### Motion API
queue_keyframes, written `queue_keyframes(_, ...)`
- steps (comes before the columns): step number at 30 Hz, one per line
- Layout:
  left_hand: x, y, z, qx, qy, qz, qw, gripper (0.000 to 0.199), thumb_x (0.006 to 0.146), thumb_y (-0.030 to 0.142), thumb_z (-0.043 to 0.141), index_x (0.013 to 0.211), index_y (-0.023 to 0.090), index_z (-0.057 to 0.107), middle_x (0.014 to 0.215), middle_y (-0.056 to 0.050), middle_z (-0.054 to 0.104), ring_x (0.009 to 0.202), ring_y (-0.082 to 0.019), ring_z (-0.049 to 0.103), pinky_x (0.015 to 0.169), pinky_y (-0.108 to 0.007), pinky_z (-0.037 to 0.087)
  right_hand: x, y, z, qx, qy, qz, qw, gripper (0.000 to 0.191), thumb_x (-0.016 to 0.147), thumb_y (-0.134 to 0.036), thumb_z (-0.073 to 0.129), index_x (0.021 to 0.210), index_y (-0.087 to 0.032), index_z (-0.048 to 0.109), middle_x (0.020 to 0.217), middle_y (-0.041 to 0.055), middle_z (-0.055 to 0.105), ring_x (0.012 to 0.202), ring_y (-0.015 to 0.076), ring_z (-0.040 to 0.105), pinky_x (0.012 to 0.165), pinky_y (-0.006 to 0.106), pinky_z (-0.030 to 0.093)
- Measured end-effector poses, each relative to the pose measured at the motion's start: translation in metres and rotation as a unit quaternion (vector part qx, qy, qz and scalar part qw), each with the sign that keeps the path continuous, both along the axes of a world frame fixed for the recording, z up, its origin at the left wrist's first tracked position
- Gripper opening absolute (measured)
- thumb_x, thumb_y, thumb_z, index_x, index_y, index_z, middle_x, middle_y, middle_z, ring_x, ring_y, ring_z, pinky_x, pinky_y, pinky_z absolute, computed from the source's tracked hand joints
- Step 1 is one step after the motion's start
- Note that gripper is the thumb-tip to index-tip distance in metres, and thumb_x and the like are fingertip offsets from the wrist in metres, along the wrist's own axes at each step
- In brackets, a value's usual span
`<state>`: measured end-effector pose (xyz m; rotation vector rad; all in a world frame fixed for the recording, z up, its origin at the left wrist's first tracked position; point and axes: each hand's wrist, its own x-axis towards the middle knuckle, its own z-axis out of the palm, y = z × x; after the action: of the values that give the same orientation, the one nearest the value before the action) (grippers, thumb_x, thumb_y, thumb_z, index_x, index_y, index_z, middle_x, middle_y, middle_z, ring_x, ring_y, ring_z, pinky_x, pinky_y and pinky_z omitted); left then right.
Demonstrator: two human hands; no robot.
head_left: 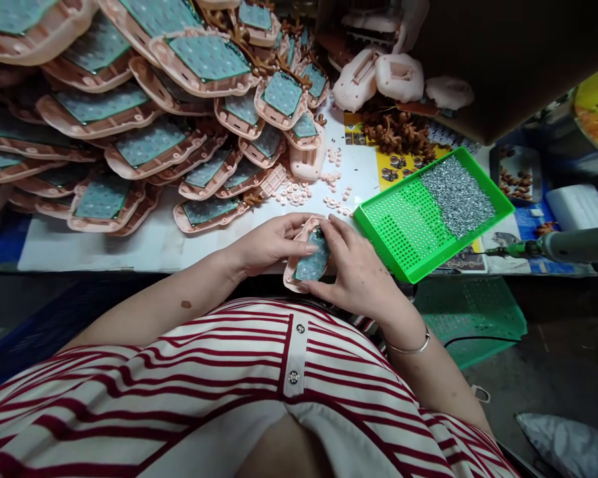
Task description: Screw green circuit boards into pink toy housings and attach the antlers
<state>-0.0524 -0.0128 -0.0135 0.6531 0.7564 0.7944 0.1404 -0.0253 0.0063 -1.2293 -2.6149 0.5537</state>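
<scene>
Shells [206, 56] of pale pink, many with teal boards inside, lean in heaps over the left of the table [104, 249]. Nearer me, the left hand [274, 245] grips one shell [295, 273] by its left side, thumb laid across the teal board [309, 262]. That shell sits between both hands, just off the table's front edge. Small pink rings [296, 194] lie scattered beyond it. The right hand [356, 265] clasps its other side, fingers curved at the top and thumb at the bottom. Brown pieces [401, 136] are heaped farther back. Next comes a green tray [406, 273], silvery screws [458, 196] filling its right part, then a driver [583, 245], tip pointing left.
</scene>
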Motion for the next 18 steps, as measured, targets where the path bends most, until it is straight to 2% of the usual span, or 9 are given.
queue_keyframes(5,0.001,0.000,-0.001,-0.004,-0.003,-0.004,1.000,0.050,0.066,0.017,0.085,0.114,0.014,0.071,0.106,-0.009,0.074,0.090,-0.020,0.070,0.082,-0.030,0.055,-0.006,-0.003,0.004,0.016,-0.045,-0.016,0.999,0.102,0.078,-0.061,0.071,0.151,-0.002,0.032,0.153,0.0333,0.040,0.135,0.0460,0.049,0.105,0.061,0.049)
queue_keyframes(10,0.002,-0.003,0.002,-0.001,-0.002,0.011,1.000,0.048,0.066,0.019,0.083,0.112,0.014,0.070,0.104,-0.009,0.074,0.086,-0.020,0.071,0.077,-0.030,0.055,-0.012,-0.007,0.005,0.069,-0.037,-0.035,0.996,0.090,0.081,-0.051,0.071,0.149,-0.005,0.035,0.154,0.0324,0.039,0.137,0.0443,0.048,0.104,0.060,0.049)
queue_keyframes(15,0.012,-0.006,0.004,-0.012,-0.001,0.062,0.998,0.062,0.059,0.008,0.083,0.117,0.021,0.064,0.108,-0.003,0.073,0.090,-0.016,0.068,0.077,-0.026,0.054,-0.015,-0.006,0.005,0.096,-0.036,-0.047,0.994,0.087,0.083,-0.046,0.070,0.150,-0.004,0.034,0.155,0.0310,0.038,0.137,0.0443,0.046,0.106,0.060,0.047)
queue_keyframes(18,0.019,-0.005,0.002,0.006,0.010,0.099,0.995,0.058,0.062,0.007,0.081,0.116,0.019,0.062,0.109,-0.003,0.071,0.096,-0.015,0.067,0.084,-0.025,0.053,-0.014,-0.002,0.002,0.079,-0.029,-0.051,0.995,0.091,0.081,-0.047,0.071,0.150,-0.003,0.033,0.155,0.0319,0.037,0.139,0.0451,0.044,0.108,0.061,0.046)
